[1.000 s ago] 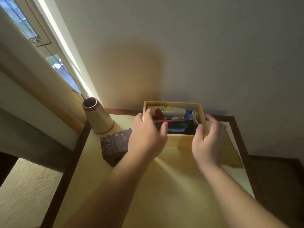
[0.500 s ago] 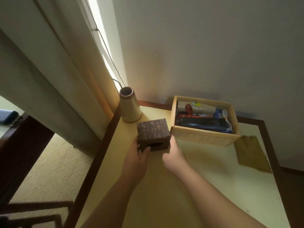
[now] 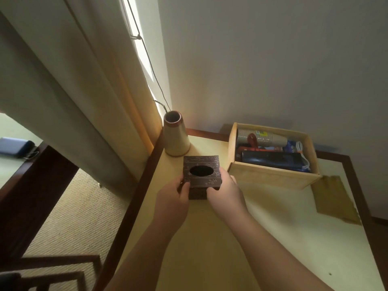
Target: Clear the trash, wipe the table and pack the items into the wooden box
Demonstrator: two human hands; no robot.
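Observation:
A dark brown patterned tissue box with an oval hole on top is held between both hands near the table's left edge. My left hand grips its left near corner and my right hand grips its right near side. To the right stands the light wooden box, apart from the tissue box. Inside it lie a stack of paper cups, a dark flat case, something red and a white cable.
A cream cone-shaped vase stands at the table's back left corner by the curtain. An olive cloth lies flat right of the wooden box. The yellow table has a dark wood rim; carpet floor lies left.
Both hands left the wooden box and moved left to the tissue box. It has been tipped so the oval opening faces up. My view swung left.

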